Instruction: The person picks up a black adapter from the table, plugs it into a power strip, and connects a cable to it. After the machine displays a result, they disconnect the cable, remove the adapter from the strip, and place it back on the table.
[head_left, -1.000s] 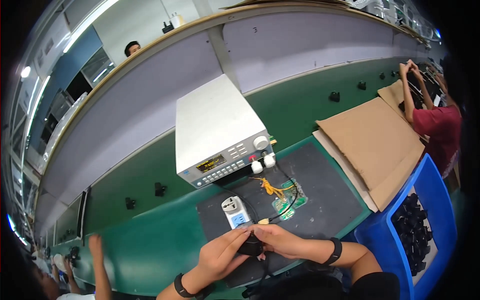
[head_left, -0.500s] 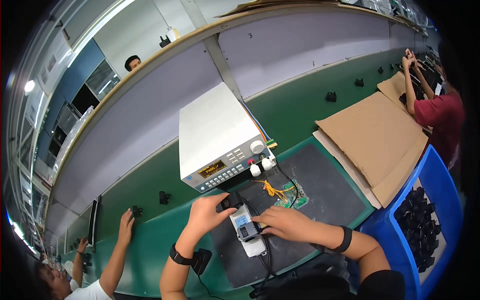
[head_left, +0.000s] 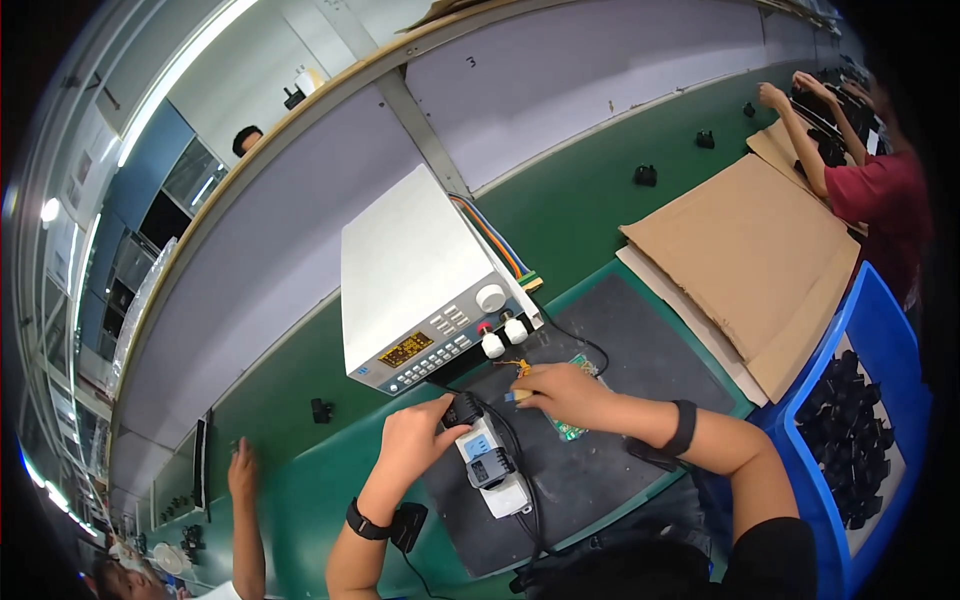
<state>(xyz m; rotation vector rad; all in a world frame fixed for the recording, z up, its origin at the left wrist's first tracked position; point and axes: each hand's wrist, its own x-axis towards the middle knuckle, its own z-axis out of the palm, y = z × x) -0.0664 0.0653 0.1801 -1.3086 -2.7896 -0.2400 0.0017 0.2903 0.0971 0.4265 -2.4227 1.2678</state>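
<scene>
My left hand (head_left: 412, 440) is closed round a black power adapter (head_left: 463, 409) at the far end of a white power strip (head_left: 509, 497). Lower on the strip sits a dark grey adapter (head_left: 490, 467), with the strip's blue socket face (head_left: 480, 446) between the two. To the right, my right hand (head_left: 572, 394) pinches a small blue-tipped plug (head_left: 517, 396), held apart from the grey adapter. Yellow wire (head_left: 524, 369) shows just beyond these fingers. A green circuit board (head_left: 570, 431) lies partly hidden under my right hand.
A white bench instrument (head_left: 425, 280) with a lit screen stands beyond my hands. Cardboard sheets (head_left: 740, 270) lie at the right, near a blue bin (head_left: 800, 440) of black adapters. A co-worker's hand (head_left: 242, 468) reaches in at left; another person (head_left: 880, 190) works at far right.
My right hand has drawn away from the grey adapter, up and to the right, with the small plug. The left hand stays on the black adapter. The instrument's screen display has changed.
</scene>
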